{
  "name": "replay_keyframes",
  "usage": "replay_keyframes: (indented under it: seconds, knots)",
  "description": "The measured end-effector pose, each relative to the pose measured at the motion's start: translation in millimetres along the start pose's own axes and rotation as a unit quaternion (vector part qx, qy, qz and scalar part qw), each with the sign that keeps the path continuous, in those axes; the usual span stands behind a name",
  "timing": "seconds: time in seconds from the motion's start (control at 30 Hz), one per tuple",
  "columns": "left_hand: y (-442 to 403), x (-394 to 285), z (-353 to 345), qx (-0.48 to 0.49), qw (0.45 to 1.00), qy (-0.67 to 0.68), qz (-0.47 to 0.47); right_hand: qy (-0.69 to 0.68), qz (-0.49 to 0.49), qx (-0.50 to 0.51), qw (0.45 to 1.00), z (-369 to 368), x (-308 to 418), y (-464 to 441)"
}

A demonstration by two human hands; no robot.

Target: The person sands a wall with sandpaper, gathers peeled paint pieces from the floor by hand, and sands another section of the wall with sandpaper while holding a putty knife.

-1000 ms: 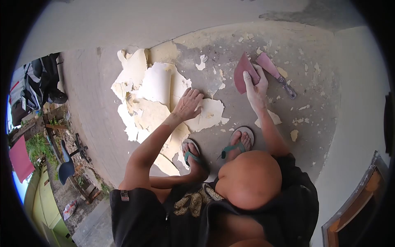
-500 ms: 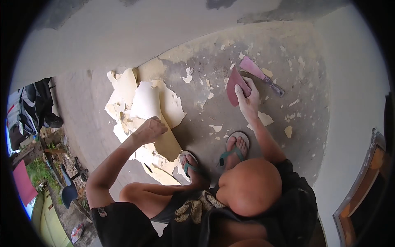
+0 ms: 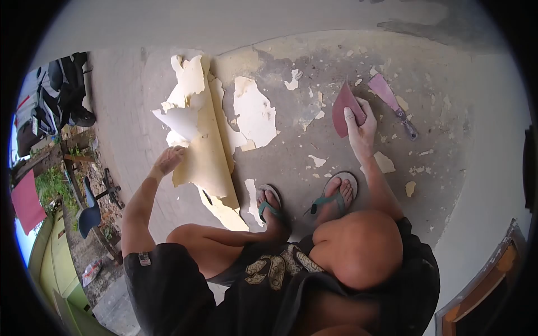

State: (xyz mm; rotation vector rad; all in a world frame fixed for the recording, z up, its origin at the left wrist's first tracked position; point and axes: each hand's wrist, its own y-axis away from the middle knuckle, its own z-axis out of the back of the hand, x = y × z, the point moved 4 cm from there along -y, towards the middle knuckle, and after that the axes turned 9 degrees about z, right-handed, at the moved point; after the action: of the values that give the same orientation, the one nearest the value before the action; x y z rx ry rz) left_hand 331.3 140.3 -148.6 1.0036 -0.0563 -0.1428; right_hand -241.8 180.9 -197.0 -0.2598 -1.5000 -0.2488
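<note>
Curled paint sheet (image 3: 206, 151) against left hand (image 3: 169, 159)

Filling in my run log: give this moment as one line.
left hand: touching peeled paint sheet | right hand: holding maroon sheet | putty knife: on floor

On the floor (image 3: 291, 179) before us, the peeled sheets (image 3: 207, 148) lie to the left, with our left hand (image 3: 170, 159) at their left edge. We have a loose flake (image 3: 255, 112) just right of them. Farther right, our right hand (image 3: 363, 126) has the thin pad (image 3: 347, 112) in its grasp, and the scraper (image 3: 391, 101) lies beyond and right of it. Our feet (image 3: 338, 193) stand nearer, between both hands.
</note>
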Motion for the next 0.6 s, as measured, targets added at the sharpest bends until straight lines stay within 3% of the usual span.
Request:
replay_keyframes:
  seconds: [0.03, 0.07, 0.13, 0.2, 0.27, 0.33, 0.37, 0.43, 0.47, 0.5, 0.6]
  knots:
    - [-12, 0, -12, -0.126, 0.942, -0.288, -0.118, 0.008, 0.004, -0.002, 1.0, 0, 0, 0]
    - [-32, 6, -35, -0.177, 0.916, -0.326, -0.149, -0.003, 0.009, -0.005, 1.0, -2, 2, -1]
    - [-44, -27, -50, -0.168, 0.912, -0.358, -0.112, 0.016, 0.012, -0.01, 1.0, -3, 4, -2]
    - [-50, -43, -56, -0.076, 0.899, -0.431, 0.013, 0.019, 0.006, -0.008, 1.0, -2, 8, -1]
    - [-44, -68, -36, 0.095, 0.962, -0.209, 0.15, 0.04, -0.008, 0.009, 0.999, 0, 7, 4]
    - [-40, -71, -37, 0.235, 0.942, 0.041, 0.236, 0.035, -0.022, 0.001, 0.999, 1, 2, 10]
    - [-50, -62, -60, 0.185, 0.935, 0.2, 0.228, 0.031, -0.025, -0.006, 0.999, 1, -1, 10]
    - [-40, -79, -72, 0.085, 0.889, 0.323, 0.312, 0.035, -0.016, -0.013, 0.999, 2, -2, 9]
    - [-29, -104, -66, -0.005, 0.885, 0.312, 0.347, 0.036, -0.015, -0.014, 0.999, 1, -2, 12]
    - [-42, -93, -94, -0.121, 0.884, 0.32, 0.318, 0.034, -0.02, -0.011, 0.999, 0, -3, 14]
    - [-27, -115, -83, -0.215, 0.853, 0.297, 0.37, 0.026, -0.017, -0.002, 1.0, -5, -4, 11]
